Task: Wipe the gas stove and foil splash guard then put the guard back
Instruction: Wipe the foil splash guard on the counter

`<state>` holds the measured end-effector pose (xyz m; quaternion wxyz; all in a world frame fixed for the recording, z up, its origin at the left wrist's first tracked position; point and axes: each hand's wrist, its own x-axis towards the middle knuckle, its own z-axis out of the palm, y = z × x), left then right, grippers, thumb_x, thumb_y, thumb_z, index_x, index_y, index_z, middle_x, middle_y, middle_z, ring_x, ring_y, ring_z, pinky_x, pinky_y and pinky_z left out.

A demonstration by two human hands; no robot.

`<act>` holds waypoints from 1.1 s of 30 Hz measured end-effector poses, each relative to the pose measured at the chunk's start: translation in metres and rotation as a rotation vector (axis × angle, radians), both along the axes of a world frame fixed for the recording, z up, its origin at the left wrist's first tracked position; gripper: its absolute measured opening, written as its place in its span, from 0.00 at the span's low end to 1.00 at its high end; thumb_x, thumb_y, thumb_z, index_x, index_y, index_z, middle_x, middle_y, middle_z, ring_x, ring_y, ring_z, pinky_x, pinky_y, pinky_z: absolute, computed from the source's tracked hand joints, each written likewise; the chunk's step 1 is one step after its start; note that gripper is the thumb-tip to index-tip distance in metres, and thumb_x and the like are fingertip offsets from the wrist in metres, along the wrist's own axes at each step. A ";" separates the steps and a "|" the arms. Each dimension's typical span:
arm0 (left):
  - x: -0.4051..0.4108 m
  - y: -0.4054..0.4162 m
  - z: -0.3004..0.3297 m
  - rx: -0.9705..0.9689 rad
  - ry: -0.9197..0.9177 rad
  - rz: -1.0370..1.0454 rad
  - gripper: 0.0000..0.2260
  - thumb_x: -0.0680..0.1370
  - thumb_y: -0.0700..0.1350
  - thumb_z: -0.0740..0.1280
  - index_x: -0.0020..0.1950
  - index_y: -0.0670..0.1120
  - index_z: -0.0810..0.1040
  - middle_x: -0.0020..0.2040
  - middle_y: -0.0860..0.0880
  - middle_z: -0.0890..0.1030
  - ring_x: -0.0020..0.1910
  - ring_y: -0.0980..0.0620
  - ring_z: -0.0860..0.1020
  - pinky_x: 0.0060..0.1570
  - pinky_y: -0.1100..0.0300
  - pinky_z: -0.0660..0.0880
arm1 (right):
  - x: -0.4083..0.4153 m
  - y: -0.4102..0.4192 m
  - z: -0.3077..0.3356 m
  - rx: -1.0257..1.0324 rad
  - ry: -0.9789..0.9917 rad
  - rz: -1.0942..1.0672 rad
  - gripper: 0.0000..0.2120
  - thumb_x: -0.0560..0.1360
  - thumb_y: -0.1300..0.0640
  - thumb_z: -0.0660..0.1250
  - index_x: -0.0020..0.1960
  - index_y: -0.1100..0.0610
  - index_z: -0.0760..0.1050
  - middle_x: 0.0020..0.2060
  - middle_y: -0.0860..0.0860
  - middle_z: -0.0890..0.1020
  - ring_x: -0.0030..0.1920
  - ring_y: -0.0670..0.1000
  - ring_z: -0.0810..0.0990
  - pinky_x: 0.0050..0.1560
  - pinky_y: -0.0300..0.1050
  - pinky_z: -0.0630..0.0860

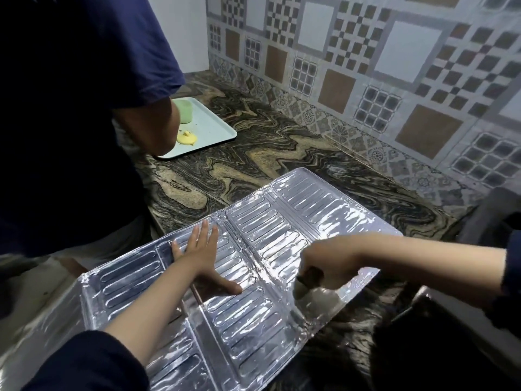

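the foil splash guard (253, 249) lies unfolded and nearly flat on the swirled brown-and-black stone countertop (253, 153), its embossed panels running from the near left toward the far right, with the near-left panel bent upward at its crease. the person's left hand (203, 258) presses flat on a middle panel, fingers straight and spread wide, thumb reaching out to the right. the right hand (324, 266) is curled tight around a small dark wad, seemingly a cloth (310, 277), pressed against the foil near the guard's right edge; the wad is too blurred to name with certainty. both forearms are bare, with dark blue sleeves (84, 362) at the near corners.

a second person in a dark blue t-shirt (70, 108) stands at the left, bending over the counter. beyond that person's arm, a pale tray (214, 128) sits on the far left of the countertop, holding a light green cup (184, 110) and a yellow object (186, 138). a patterned tile wall (366, 66) backs the counter. a dark object fills the near right corner, too dim to identify.
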<state>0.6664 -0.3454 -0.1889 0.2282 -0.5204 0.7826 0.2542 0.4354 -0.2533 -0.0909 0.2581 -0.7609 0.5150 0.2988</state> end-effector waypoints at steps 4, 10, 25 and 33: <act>0.004 0.003 0.000 0.016 -0.034 -0.024 0.72 0.49 0.76 0.71 0.73 0.49 0.25 0.70 0.49 0.21 0.72 0.46 0.25 0.67 0.31 0.34 | -0.004 -0.024 -0.005 -0.352 -0.019 -0.025 0.13 0.68 0.63 0.63 0.52 0.54 0.77 0.46 0.53 0.76 0.42 0.55 0.77 0.38 0.50 0.77; -0.013 0.004 0.009 0.044 -0.061 0.018 0.73 0.51 0.75 0.71 0.72 0.44 0.24 0.70 0.41 0.22 0.70 0.39 0.25 0.66 0.31 0.32 | 0.025 -0.032 -0.066 -0.408 -0.090 0.121 0.24 0.76 0.59 0.64 0.71 0.53 0.68 0.68 0.56 0.68 0.62 0.61 0.70 0.58 0.57 0.73; -0.025 0.009 0.001 0.061 -0.046 0.074 0.73 0.48 0.77 0.70 0.69 0.50 0.20 0.65 0.38 0.18 0.63 0.38 0.19 0.62 0.28 0.34 | -0.069 -0.039 -0.045 -0.307 0.190 0.333 0.20 0.79 0.58 0.56 0.70 0.49 0.69 0.75 0.46 0.62 0.67 0.57 0.68 0.63 0.49 0.69; -0.026 0.011 0.001 0.074 -0.021 0.092 0.74 0.47 0.76 0.71 0.69 0.50 0.20 0.65 0.39 0.17 0.65 0.38 0.20 0.63 0.27 0.35 | -0.118 -0.050 -0.021 -0.248 0.437 -0.082 0.15 0.76 0.56 0.65 0.62 0.49 0.75 0.59 0.48 0.79 0.59 0.55 0.78 0.50 0.45 0.76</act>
